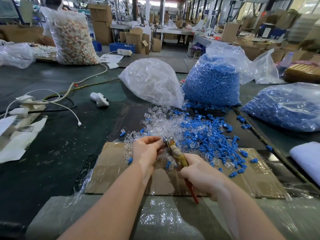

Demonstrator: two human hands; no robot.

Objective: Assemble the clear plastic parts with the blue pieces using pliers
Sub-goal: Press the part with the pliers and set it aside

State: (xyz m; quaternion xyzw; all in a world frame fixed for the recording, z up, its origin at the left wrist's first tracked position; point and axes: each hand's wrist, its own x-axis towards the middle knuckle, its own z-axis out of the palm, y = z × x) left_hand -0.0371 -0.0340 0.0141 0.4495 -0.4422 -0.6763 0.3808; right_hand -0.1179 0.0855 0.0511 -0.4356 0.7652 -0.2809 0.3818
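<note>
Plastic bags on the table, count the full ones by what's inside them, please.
Blue pieces: 2 bags
Clear plastic parts: 1 bag
Mixed white and orange bits: 1 bag
Total: 4

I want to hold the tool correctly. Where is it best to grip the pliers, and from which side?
Grip the pliers by the long handles, from the near right side, as the right hand does. The handles point toward the person; the head points away to the left hand.
</note>
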